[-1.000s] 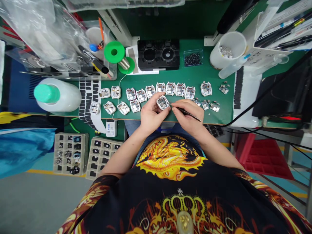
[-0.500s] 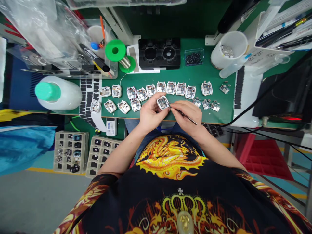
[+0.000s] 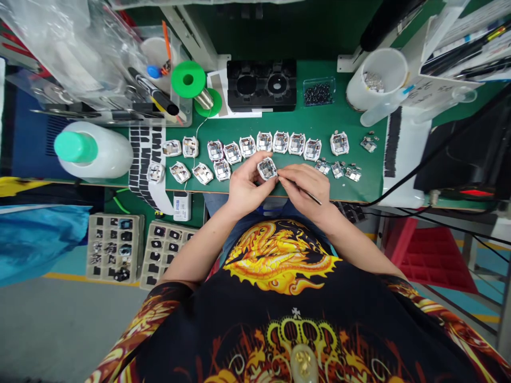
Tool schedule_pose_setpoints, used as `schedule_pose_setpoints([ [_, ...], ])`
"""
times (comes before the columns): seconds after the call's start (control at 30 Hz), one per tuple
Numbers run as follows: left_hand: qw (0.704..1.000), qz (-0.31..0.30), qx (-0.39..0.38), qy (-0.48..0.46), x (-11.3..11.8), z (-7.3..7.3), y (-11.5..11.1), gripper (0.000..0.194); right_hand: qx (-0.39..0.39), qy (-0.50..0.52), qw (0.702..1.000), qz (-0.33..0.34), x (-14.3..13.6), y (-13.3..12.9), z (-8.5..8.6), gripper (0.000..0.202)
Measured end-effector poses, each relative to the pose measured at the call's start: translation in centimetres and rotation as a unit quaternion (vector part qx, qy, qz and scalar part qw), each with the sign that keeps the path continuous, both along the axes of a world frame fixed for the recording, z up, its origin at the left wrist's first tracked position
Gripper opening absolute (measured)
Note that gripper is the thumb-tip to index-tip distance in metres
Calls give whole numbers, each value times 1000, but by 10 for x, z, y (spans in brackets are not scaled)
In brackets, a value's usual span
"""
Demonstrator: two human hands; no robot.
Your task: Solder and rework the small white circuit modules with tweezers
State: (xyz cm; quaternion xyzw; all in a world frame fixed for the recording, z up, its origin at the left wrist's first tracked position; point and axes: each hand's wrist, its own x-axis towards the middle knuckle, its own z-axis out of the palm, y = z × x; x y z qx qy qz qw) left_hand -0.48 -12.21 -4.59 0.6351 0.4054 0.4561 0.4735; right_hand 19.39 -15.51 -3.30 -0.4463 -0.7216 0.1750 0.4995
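Near the front edge of the green bench, my left hand [image 3: 248, 186] is closed on a white watch case [image 3: 266, 168] with a circuit board showing inside it. My right hand [image 3: 306, 187] pinches a thin dark metal tool, perhaps tweezers [image 3: 312, 197], its tip hidden by the fingers at the case's lower right edge. Just beyond, a row of similar white watch cases [image 3: 281, 142] lies with their boards facing up. To the right of my right hand are several small loose circuit boards [image 3: 337, 169].
A green solder spool [image 3: 188, 80], a black two-well fixture [image 3: 261, 85] and a clear box of small black parts [image 3: 318, 92] stand at the back. A white bottle [image 3: 101, 150] is at left, a white cup [image 3: 377, 80] at right. Compartment trays [image 3: 139, 250] sit below the bench.
Both hands keep the same grip at nearly the same place. The right hand and its tool have shifted very slightly; the whole view has moved a little.
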Motion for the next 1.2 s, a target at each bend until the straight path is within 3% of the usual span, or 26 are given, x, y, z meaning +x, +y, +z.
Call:
schedule_pose_setpoints([
  [0.27,999,3,25,31,-1,-5,-2,55,19,-35,999,8,1,1,-3,18],
  [0.5,989,43,90,104,1,-12,-7,54,42,-71,997,2,1,-4,1,21],
  [0.8,957,108,165,211,12,3,-13,54,63,-163,984,-29,1,-8,8,25],
  [1.0,924,115,249,266,16,2,-13,61,63,-209,975,-49,-4,-11,6,27],
  [1.1,932,118,230,255,16,0,-13,59,49,-199,978,-45,-4,-10,6,27],
  [1.2,966,110,142,186,15,-3,-12,56,25,-136,990,-20,-1,-7,9,25],
])
